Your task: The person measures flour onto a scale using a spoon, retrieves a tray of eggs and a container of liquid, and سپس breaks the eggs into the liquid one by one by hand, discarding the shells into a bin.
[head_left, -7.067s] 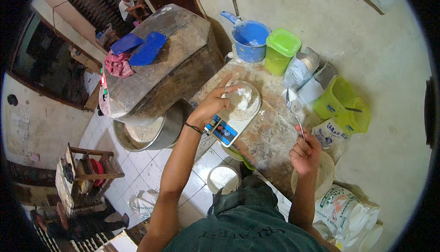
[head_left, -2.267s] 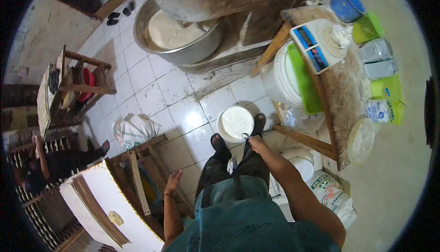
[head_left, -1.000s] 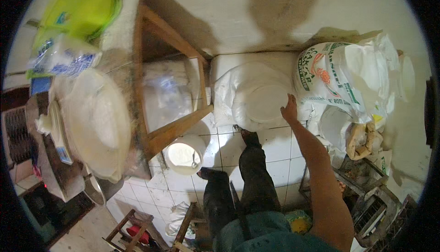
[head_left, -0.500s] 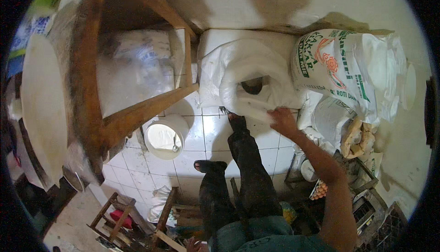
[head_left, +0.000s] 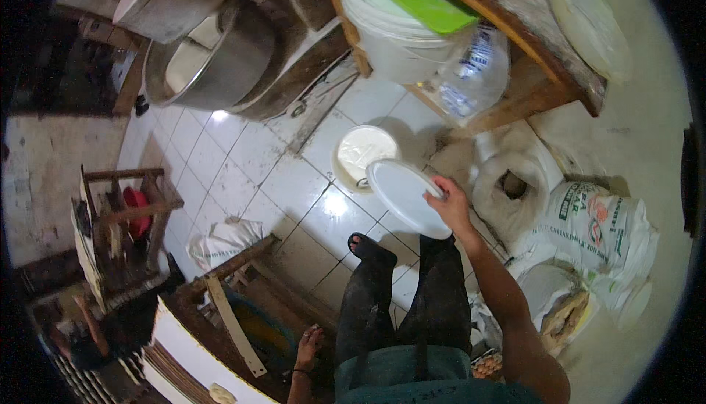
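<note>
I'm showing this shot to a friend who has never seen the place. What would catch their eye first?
Probably the round white lid at the centre, held by its edge in the right hand just above the open white bucket on the tiled floor. To its right an open white sack stands by a printed sack. The left hand hangs low by the leg.

Dim, bluish indoor light. Glare spots gleam on the white floor tiles (head_left: 334,205). The far left corner lies dark; fisheye edges bend and blacken.
</note>
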Demonstrator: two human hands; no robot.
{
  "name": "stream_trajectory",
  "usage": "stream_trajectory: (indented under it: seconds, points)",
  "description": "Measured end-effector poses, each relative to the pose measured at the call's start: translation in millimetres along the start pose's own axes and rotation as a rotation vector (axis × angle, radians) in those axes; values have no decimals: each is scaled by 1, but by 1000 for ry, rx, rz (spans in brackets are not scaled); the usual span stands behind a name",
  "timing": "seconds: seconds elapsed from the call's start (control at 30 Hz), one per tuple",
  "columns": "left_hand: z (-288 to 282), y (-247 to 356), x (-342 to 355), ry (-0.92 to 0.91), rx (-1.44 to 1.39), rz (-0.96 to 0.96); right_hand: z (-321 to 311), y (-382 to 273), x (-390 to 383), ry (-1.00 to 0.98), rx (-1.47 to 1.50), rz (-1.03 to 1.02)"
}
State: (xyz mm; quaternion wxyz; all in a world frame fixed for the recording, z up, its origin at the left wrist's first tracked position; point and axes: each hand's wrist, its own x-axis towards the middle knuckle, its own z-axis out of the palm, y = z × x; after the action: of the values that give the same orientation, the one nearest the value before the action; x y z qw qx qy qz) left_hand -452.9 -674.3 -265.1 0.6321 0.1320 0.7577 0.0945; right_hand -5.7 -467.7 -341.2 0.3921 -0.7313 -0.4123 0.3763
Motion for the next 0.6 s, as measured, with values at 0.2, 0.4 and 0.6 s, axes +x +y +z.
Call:
stream_trajectory:
  seconds: [0.2, 0.4, 0.6]
  points:
    - [-60, -85, 9, 31, -185, 280, 108, -59, 101, -177, -295, -466]
    - [-65, -135, 6, 174, -194, 144, 201, 25, 113, -280, -738, -613]
    - [-58, -128, -7, 236, -243, -21, 243, 81, 52, -297, -857, -598]
